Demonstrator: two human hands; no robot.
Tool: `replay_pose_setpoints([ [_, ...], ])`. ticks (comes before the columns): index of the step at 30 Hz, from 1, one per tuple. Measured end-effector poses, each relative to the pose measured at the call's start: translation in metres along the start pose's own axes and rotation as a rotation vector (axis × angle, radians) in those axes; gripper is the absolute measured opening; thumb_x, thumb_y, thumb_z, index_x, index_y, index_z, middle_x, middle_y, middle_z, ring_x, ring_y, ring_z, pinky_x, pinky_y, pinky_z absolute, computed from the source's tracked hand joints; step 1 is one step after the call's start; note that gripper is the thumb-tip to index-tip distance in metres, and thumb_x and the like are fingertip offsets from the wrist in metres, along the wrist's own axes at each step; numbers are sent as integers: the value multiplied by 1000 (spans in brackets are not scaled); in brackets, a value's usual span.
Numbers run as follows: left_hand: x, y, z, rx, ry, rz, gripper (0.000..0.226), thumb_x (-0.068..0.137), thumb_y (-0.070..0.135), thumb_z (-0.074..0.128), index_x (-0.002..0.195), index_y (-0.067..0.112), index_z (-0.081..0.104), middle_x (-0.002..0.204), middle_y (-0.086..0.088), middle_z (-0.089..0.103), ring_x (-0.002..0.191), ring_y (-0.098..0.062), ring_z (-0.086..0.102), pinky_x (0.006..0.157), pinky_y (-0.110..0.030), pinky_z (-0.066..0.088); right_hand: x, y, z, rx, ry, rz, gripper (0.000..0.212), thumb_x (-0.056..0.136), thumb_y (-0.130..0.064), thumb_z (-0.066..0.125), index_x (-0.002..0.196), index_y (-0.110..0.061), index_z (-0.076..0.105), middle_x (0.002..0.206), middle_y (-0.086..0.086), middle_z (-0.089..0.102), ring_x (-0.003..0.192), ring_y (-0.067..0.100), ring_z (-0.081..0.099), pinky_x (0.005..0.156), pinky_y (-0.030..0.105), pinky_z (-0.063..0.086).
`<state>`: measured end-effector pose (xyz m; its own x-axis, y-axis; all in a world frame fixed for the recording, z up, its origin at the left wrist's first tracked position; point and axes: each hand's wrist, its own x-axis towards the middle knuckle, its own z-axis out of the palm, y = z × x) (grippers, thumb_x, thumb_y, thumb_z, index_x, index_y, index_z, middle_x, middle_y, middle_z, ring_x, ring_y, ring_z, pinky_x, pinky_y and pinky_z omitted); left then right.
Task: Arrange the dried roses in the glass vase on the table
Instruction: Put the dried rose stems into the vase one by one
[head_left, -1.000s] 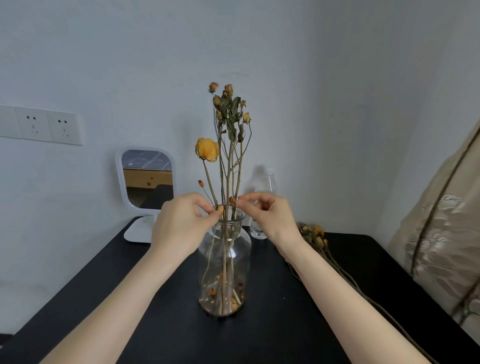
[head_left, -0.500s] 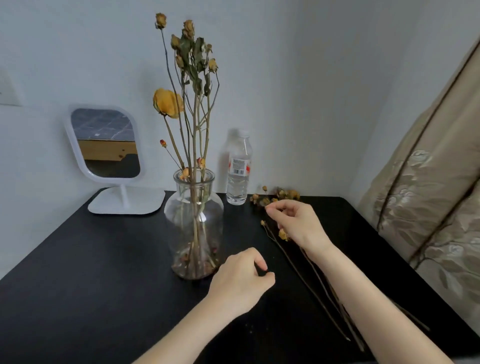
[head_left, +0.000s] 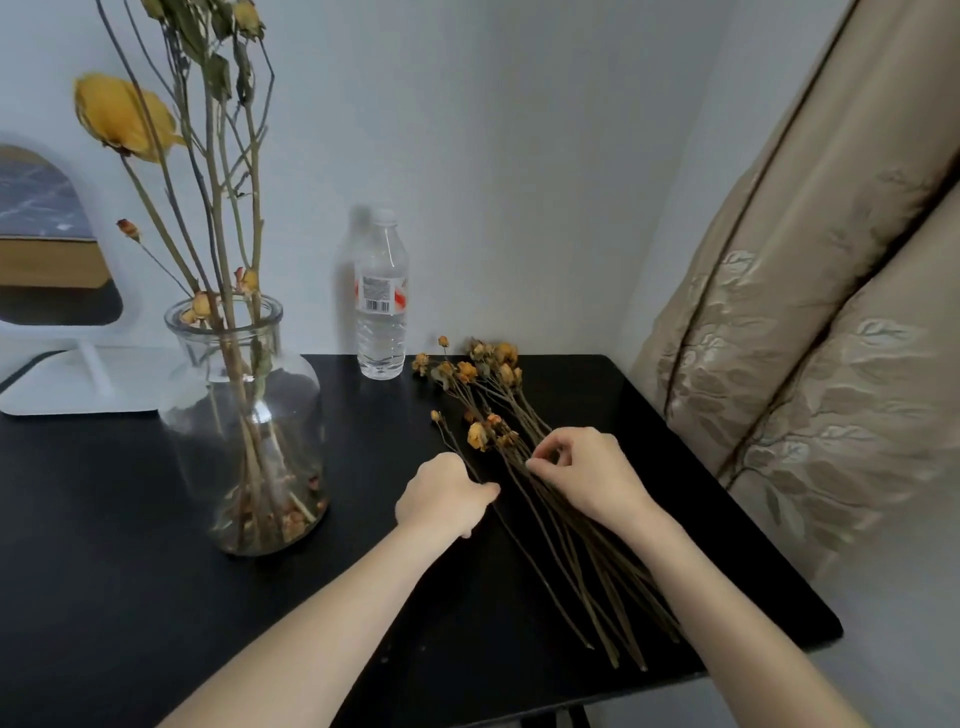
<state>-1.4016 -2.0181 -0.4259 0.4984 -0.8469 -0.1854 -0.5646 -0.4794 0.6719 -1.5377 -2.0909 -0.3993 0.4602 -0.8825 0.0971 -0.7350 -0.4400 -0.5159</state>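
A clear glass vase stands on the black table, left of centre. It holds several tall dried rose stems, one with a big yellow bloom. A bundle of loose dried roses lies flat to the right, its long stems running toward the table's near right corner. My left hand rests at the bundle's left side, fingers closed on a thin outer stem. My right hand pinches another stem in the middle of the bundle, just below a small yellow bud. Both hands are well right of the vase.
A plastic water bottle stands at the back by the wall, between the vase and the loose roses. A white standing mirror is at the far left. A beige patterned curtain hangs close to the table's right edge.
Both hands have left the stems at the vase's neck and moved right and down onto the loose roses. The view has swung right and lower.
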Motion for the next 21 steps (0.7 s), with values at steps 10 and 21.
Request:
replay_pose_setpoints([
  [10, 14, 3, 4, 66, 97, -102, 24, 78, 37, 61, 68, 18, 49, 73, 1, 57, 70, -22, 57, 58, -28, 40, 9, -26, 21, -415, -68, -108, 16, 89, -32, 59, 91, -16, 58, 74, -4, 52, 76, 19, 62, 64, 31, 47],
  [21, 1, -15, -24, -60, 116, -9, 41, 84, 30, 59, 50, 12, 43, 45, 1, 43, 51, -21, 52, 64, -32, 49, 21, -22, 5, -18, -55, 54, 8, 87, -28, 62, 80, -25, 61, 72, -8, 61, 69, 6, 60, 64, 25, 53],
])
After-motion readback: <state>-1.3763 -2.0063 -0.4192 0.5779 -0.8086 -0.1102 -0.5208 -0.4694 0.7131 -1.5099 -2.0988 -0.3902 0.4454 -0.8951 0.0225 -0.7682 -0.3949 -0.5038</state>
